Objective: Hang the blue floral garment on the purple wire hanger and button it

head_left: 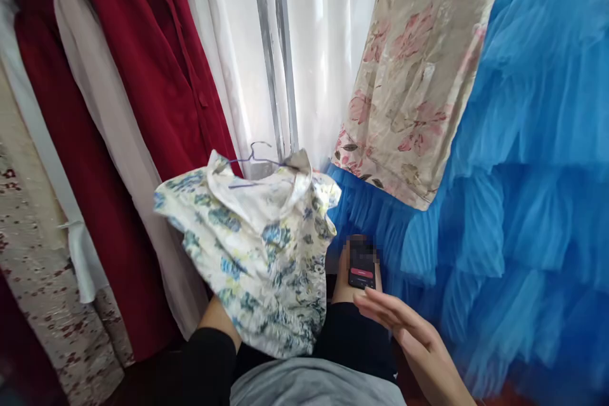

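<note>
A short-sleeved floral garment (266, 247), white with blue and yellow-green print, is spread in front of me above my lap. A thin dark-blue hanger (254, 158) sits in its neck opening, its hook pointing up. My right hand (402, 323) is at the lower right, fingers stretched out and together, palm turned inward, holding nothing. Just beyond its fingertips, a phone (362, 266) with a lit screen rests on my bare knee. My left hand does not show; whether it is behind the garment cannot be seen.
Dark-red garments (157, 70) and a pale pink one (102, 76) hang at the left. A beige floral cloth (413, 76) hangs at the right before a ruffled blue tulle dress (537, 158). Metal poles (276, 44) stand before a white curtain (323, 32).
</note>
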`<move>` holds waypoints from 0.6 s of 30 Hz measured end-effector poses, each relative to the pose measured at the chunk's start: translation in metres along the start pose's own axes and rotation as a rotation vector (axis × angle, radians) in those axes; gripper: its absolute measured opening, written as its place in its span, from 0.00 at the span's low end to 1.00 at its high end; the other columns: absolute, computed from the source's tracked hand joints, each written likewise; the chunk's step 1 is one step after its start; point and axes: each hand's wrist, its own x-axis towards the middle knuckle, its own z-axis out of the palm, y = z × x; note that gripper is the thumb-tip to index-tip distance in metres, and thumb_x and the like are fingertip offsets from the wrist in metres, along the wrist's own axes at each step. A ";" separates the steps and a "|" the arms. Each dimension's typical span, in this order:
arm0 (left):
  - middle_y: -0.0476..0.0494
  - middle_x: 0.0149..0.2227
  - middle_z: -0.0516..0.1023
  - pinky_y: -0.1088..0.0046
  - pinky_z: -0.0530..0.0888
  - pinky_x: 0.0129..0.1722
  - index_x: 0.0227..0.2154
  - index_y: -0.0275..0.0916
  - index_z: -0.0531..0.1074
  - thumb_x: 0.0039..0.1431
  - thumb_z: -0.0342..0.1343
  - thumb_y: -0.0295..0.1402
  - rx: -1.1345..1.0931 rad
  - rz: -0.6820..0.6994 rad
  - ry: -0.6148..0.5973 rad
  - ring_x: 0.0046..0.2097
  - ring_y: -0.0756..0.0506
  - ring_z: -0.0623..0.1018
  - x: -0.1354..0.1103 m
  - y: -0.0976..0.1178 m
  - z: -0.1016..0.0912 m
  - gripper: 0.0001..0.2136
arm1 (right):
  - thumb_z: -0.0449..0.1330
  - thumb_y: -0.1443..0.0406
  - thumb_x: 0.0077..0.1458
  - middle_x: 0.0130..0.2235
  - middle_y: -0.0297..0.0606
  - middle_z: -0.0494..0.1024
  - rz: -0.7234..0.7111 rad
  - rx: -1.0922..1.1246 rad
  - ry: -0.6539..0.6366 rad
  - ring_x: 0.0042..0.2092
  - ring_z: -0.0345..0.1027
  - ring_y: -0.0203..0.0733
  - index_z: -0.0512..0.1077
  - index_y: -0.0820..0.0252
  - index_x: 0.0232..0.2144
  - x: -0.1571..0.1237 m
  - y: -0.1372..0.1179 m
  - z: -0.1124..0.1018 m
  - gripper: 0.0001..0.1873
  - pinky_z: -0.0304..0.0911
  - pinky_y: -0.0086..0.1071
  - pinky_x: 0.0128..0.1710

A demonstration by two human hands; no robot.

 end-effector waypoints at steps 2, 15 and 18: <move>0.40 0.42 0.84 0.52 0.75 0.54 0.52 0.50 0.78 0.61 0.41 0.58 -0.436 -0.239 0.038 0.54 0.33 0.78 -0.002 0.008 0.010 0.29 | 0.56 0.48 0.63 0.51 0.51 0.82 0.057 0.004 -0.009 0.55 0.74 0.61 0.75 0.50 0.57 -0.006 0.009 -0.004 0.26 0.65 0.56 0.57; 0.46 0.53 0.80 0.52 0.73 0.59 0.60 0.60 0.70 0.51 0.56 0.56 -0.945 -0.526 0.005 0.62 0.33 0.72 0.008 -0.031 0.031 0.32 | 0.59 0.51 0.62 0.60 0.46 0.74 0.064 -0.137 0.018 0.62 0.67 0.58 0.74 0.47 0.57 0.005 -0.013 0.008 0.23 0.59 0.54 0.64; 0.44 0.48 0.82 0.50 0.75 0.55 0.56 0.60 0.74 0.48 0.60 0.56 -0.877 -0.629 -0.005 0.60 0.30 0.73 0.029 -0.044 0.036 0.30 | 0.60 0.51 0.62 0.61 0.46 0.74 0.029 -0.175 0.043 0.63 0.66 0.58 0.75 0.48 0.56 0.022 -0.019 0.010 0.23 0.57 0.55 0.64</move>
